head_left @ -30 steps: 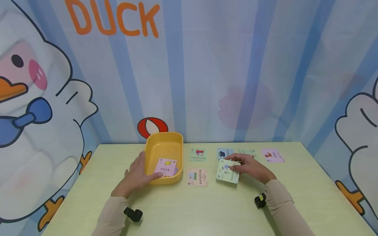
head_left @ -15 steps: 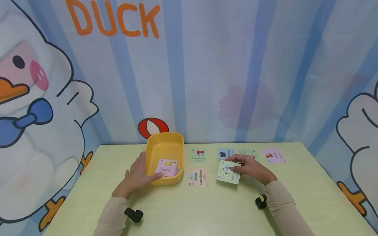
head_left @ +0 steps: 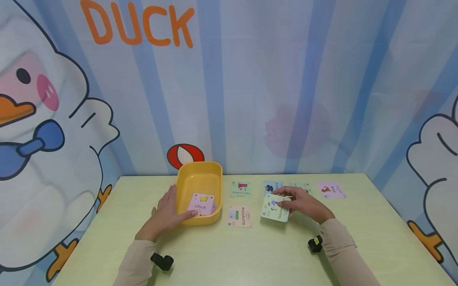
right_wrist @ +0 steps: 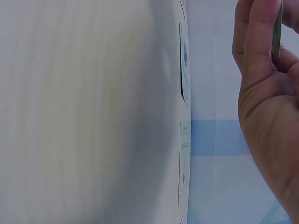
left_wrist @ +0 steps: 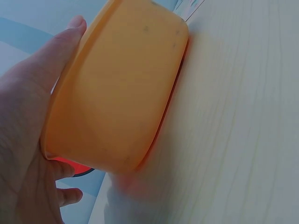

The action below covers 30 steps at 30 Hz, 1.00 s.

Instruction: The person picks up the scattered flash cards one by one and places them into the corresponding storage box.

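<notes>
My left hand (head_left: 162,212) lies along the left side of a yellow plastic bin (head_left: 206,221), its thumb reaching across the near rim. Inside the bin a pink "chick" card (head_left: 201,203) lies over other cards. In the left wrist view the thumb runs along the upper edge of the bin (left_wrist: 117,88). My right hand (head_left: 304,204) pinches a pale green "Teacher..." card (head_left: 273,208) between thumb and fingers, above the table and with the rest of its word covered. From the right wrist, that green card (right_wrist: 277,35) shows edge-on between the fingers.
Beside the bin lie a green "Children's Day" card (head_left: 241,189) and a peach "sunshine" card (head_left: 239,216). Behind my right hand are a blue berry card (head_left: 272,186) and a partly hidden green card (head_left: 303,185). A pink "dog" card (head_left: 331,190) lies farther right. A duck-print curtain (head_left: 243,99) hangs behind.
</notes>
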Motion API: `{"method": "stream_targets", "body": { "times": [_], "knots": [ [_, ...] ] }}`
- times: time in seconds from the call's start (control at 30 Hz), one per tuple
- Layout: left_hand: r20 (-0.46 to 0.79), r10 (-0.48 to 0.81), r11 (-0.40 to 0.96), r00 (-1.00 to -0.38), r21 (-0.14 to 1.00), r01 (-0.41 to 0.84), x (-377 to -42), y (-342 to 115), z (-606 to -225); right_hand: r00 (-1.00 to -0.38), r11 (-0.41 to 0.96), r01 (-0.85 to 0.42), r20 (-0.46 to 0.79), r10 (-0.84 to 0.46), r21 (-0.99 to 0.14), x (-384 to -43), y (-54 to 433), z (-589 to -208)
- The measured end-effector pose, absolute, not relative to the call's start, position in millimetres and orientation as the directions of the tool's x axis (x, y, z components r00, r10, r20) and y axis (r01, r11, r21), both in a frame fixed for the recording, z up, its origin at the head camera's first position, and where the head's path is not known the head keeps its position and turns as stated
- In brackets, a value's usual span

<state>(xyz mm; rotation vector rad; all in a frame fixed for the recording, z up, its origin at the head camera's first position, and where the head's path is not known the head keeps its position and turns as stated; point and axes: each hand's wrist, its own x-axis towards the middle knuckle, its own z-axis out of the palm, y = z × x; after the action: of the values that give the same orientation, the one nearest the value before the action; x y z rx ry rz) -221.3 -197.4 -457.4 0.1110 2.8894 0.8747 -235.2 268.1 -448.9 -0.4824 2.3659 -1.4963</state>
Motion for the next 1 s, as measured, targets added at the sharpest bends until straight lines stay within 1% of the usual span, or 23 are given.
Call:
{"method": "stream_targets", "body": {
  "times": [0.7,1.0],
  "knots": [
    [-0.101,0.104,0.824,-0.989,0.566,0.029,-220.8,-197.6,-457.0,-0.892,0.382,-0.139,-0.052,-0.448,-0.914,-237.7,263.0,-447.6],
    [-0.098,0.095,0.839,-0.991,0.544,0.027,-222.6,-197.5,-458.5,-0.89,0.364,-0.139,-0.045,-0.454,-0.921,-239.3,261.1,-449.0]
  ]
}}
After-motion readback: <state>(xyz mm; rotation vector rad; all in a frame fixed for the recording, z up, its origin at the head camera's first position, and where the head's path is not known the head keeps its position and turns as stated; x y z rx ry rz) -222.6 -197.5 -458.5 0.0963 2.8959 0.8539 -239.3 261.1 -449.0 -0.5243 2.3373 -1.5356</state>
